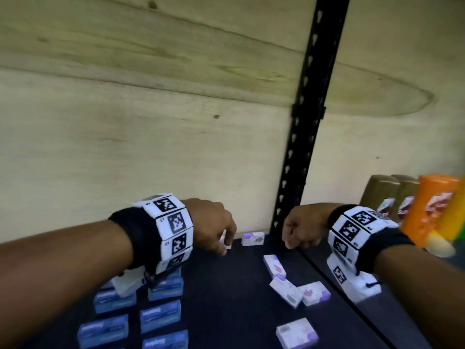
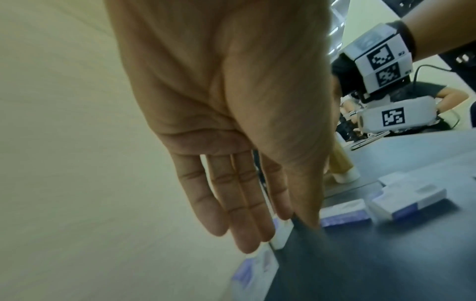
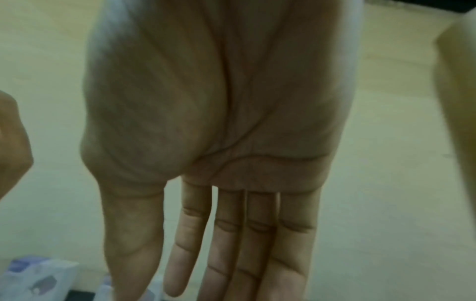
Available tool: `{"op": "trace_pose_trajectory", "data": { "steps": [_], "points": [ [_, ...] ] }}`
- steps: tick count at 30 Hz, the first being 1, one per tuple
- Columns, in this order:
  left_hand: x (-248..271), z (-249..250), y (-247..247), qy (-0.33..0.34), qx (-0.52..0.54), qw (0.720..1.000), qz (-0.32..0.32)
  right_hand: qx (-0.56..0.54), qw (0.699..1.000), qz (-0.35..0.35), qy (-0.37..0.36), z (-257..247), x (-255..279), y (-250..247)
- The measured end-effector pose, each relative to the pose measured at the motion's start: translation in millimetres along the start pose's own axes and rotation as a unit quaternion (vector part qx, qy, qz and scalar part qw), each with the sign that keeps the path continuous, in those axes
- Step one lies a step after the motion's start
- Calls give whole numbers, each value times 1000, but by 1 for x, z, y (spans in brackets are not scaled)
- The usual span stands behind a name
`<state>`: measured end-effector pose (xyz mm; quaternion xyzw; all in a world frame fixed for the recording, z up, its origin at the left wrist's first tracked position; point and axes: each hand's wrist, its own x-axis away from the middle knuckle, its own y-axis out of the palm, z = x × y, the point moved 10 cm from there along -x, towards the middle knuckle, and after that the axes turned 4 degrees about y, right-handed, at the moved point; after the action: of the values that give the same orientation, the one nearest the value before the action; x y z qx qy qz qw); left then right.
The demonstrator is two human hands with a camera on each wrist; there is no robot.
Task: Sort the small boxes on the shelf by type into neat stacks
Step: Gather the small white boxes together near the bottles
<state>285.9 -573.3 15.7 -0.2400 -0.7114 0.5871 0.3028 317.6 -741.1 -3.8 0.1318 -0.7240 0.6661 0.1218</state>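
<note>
Several blue boxes [image 1: 160,312] stand in rows at the shelf's front left, partly under my left forearm. White boxes with purple print lie scattered to the right [image 1: 274,266], [image 1: 314,293], [image 1: 296,334], and one white box [image 1: 253,238] stands against the back wall. My left hand [image 1: 222,245] hangs with straight fingers [image 2: 242,220] just above another white box [image 2: 282,234] at the back wall and holds nothing. My right hand [image 1: 289,244] hovers near the black post, its fingers [image 3: 231,254] straight and empty.
A dark shelf board [image 1: 226,298] ends at a plywood back wall [image 1: 151,122]. A black perforated post [image 1: 302,147] divides it from the neighbouring bay, where brown bottles [image 1: 385,197] and an orange canister [image 1: 432,210] stand.
</note>
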Motion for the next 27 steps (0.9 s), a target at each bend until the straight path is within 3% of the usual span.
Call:
{"op": "trace_pose_trajectory", "data": {
  "steps": [8, 21, 27],
  "points": [
    [-57, 70, 1, 107, 1, 994, -11, 12, 987, -151, 58, 16, 19, 40],
    [-99, 79, 22, 154, 38, 985, -68, 41, 984, -170, 41, -2, 29, 61],
    [-92, 66, 22, 128, 46, 989, -65, 19, 986, -167, 10, -12, 30, 63]
  ]
}}
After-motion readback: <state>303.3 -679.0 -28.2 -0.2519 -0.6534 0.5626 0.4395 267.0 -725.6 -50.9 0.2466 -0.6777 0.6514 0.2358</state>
